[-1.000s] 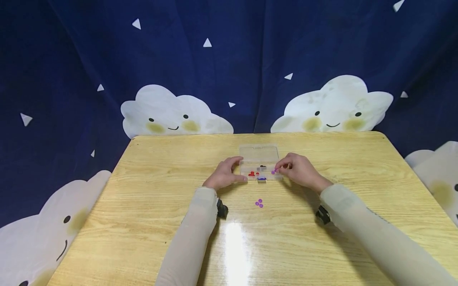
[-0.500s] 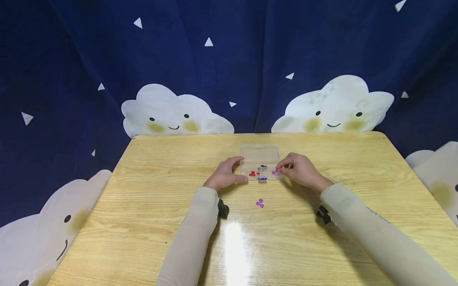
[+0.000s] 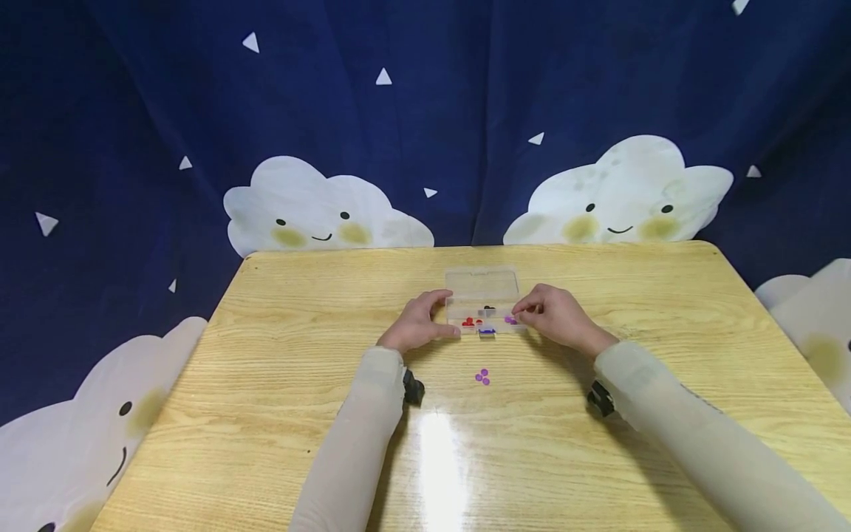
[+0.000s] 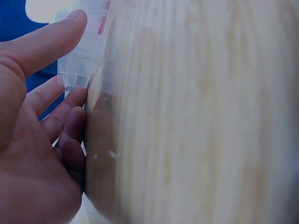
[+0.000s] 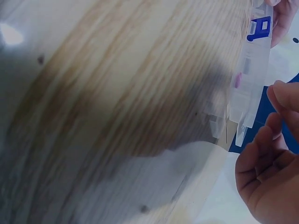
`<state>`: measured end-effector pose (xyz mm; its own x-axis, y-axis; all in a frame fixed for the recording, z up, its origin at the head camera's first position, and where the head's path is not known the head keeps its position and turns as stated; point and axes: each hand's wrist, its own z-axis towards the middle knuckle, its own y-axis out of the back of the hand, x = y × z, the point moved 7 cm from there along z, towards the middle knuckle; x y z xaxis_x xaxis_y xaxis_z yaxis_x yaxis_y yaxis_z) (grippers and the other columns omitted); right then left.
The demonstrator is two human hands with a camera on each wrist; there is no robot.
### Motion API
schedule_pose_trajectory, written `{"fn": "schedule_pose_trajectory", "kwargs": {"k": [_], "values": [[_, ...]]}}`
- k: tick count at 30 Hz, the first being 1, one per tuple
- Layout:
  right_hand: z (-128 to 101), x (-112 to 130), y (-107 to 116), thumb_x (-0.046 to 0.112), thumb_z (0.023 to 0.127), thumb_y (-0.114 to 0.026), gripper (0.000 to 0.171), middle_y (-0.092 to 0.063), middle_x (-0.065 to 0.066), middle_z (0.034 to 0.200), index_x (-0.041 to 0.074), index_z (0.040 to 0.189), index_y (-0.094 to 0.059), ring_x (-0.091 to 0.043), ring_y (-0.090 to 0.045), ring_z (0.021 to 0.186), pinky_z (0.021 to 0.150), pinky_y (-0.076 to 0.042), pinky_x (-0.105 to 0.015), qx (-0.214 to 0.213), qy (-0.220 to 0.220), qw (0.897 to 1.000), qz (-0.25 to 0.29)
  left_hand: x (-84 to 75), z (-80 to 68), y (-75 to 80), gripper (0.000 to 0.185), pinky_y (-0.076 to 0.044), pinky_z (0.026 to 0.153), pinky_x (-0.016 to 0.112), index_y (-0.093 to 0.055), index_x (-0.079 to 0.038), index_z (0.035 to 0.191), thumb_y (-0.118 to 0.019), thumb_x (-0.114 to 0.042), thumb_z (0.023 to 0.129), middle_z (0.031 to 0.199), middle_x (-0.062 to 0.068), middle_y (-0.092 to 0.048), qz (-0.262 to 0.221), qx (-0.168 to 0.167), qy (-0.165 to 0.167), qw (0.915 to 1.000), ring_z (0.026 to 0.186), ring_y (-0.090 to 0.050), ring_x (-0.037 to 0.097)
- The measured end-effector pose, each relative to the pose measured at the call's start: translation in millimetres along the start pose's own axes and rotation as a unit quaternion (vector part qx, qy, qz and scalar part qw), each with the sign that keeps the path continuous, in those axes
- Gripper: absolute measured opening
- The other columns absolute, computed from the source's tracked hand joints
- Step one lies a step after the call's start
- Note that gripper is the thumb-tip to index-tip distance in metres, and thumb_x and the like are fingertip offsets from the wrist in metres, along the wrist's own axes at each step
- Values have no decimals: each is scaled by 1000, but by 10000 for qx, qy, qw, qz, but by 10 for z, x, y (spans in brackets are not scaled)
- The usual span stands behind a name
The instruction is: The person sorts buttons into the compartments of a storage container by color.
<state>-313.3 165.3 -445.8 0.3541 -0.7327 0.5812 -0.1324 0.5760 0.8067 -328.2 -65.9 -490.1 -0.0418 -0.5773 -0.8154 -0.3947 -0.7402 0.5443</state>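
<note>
My left hand (image 3: pixel 419 324) steadies the clear compartment box (image 3: pixel 482 301) at its left end, thumb and fingers lightly curled against its wall, as the left wrist view shows; it sits mid-counter (image 3: pixel 279 384), lid open toward the far side. My right hand (image 3: pixel 558 316) is at the box's right end, fingertips drawn together just over the purple beads (image 3: pixel 510 320) in the right-hand compartment; whether I'm actually pinching one I cannot tell, it's too small to see. The risk, as I judge it, is in how tiny and round these pieces are: if my pinch is loose, a bead could drop onto the divider and skip into the neighbouring cell with the red pieces (image 3: pixel 470 322) or the blue piece (image 3: pixel 487 332), or bounce out onto the smooth counter and roll. The box is light, so a nudge from either hand could slide it and jostle everything inside. Three more purple beads (image 3: pixel 482 377) lie loose on the counter nearer me, between my sleeves; a careless forearm could sweep them off.
</note>
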Motion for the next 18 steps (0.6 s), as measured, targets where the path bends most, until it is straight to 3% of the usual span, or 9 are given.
{"fn": "schedule_pose_trajectory", "kwargs": {"k": [18], "values": [[-39,105,17,9,91,-66,13,-66,-7,90,7,97,-77,-15,-51,72,63,-43,-26,19,-10,9999,115,-7,-14,5,81,-40,110,45,-40,-24,152,-82,-27,82,150,7,-46,38,-7,6,10000,127,-46,26]]}}
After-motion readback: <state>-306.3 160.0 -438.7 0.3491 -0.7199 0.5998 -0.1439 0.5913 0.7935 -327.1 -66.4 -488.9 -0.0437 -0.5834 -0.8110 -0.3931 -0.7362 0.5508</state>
